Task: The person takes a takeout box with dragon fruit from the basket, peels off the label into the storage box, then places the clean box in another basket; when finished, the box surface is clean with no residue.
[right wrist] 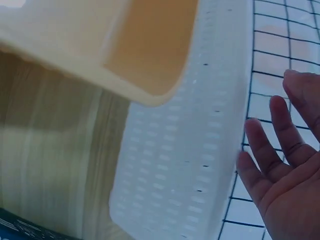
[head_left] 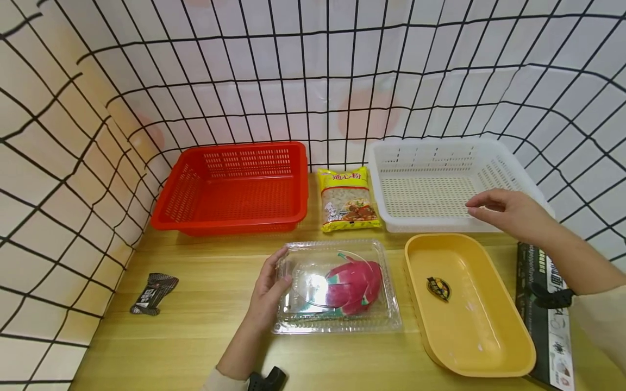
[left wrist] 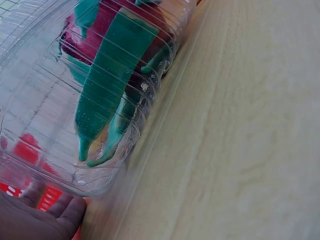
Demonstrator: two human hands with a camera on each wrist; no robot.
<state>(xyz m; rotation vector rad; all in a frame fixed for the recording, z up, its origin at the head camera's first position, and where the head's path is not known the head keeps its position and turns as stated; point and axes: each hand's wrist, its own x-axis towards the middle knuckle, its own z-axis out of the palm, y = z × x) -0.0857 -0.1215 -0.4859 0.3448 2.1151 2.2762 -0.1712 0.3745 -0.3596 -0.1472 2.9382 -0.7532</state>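
A clear plastic box [head_left: 308,320] with its lid on sits on the wooden table, a pink and green dragon fruit [head_left: 359,288] inside. Long green tips [left wrist: 112,80] of the fruit show through the box wall in the left wrist view. My left hand [head_left: 266,288] holds the box by its left side, thumb at the lid's edge and fingers round the far corner. Over the front right of the white basket [head_left: 415,224] hovers my right hand [head_left: 513,214], holding nothing. Its fingers are spread and loosely bent in the right wrist view.
A red basket [head_left: 230,225] stands at the back left, beside a yellow bag of pasta [head_left: 349,201]. At the right is a yellow tray [head_left: 469,326] holding a small dark packet [head_left: 438,289], next to a long black box [head_left: 557,326]. A black wrapped packet [head_left: 154,293] lies left.
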